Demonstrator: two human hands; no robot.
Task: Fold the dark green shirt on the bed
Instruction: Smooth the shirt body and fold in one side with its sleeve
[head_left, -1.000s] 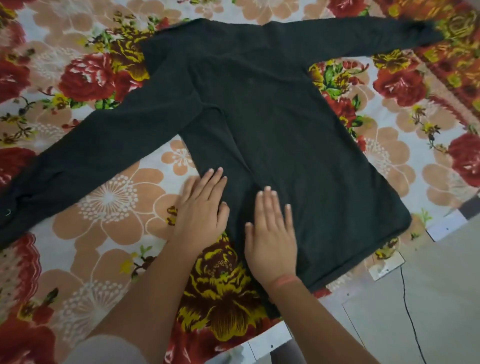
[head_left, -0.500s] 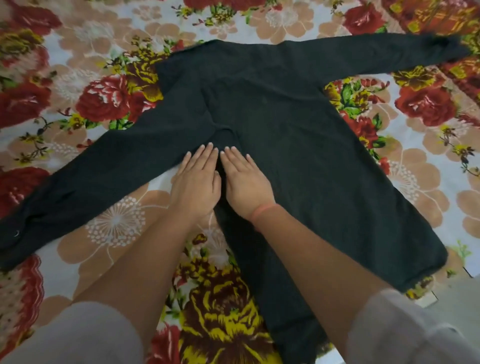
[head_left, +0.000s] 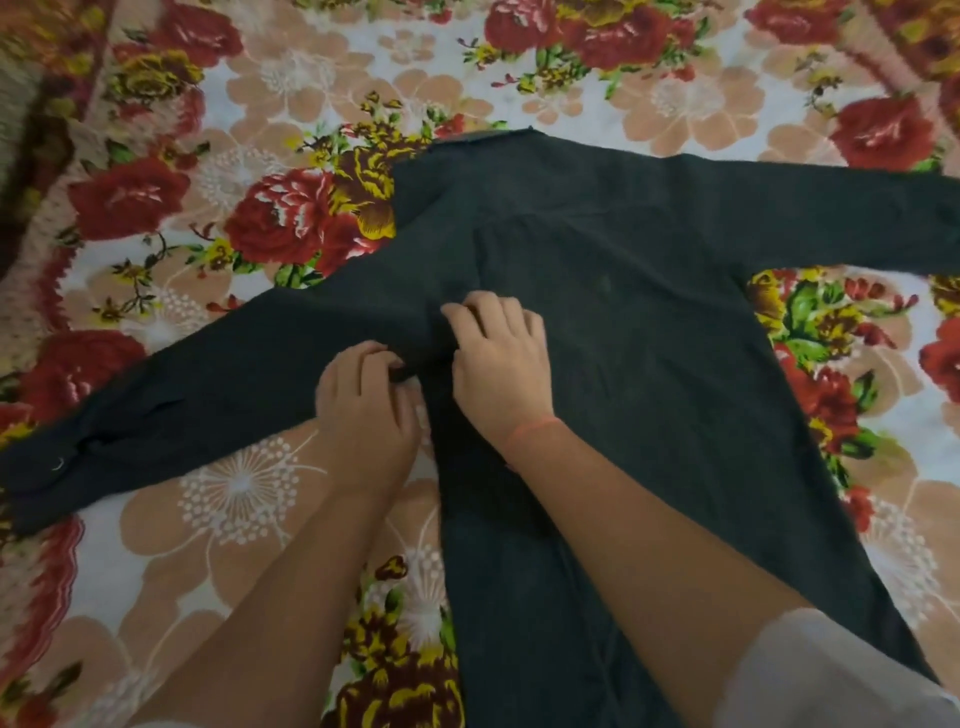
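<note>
Dark green shirt (head_left: 649, 364), underarm in grip of left hand (head_left: 366, 410), right hand (head_left: 501, 374)

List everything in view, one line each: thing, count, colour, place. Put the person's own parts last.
shirt: one, dark green, spread flat on the bedsheet, its two long arms stretched out to either side.
bedsheet: one, white with red, peach and yellow flowers, under the shirt and filling the view.
wrist thread: one, orange-red, round the right wrist.
person's sleeve: one clearly seen, white, on the right arm at the lower right.
left hand: one, fingers curled, pinches the shirt's edge at the underarm on the person's left.
right hand: one, fingers curled into the shirt cloth just right of the left hand.
</note>
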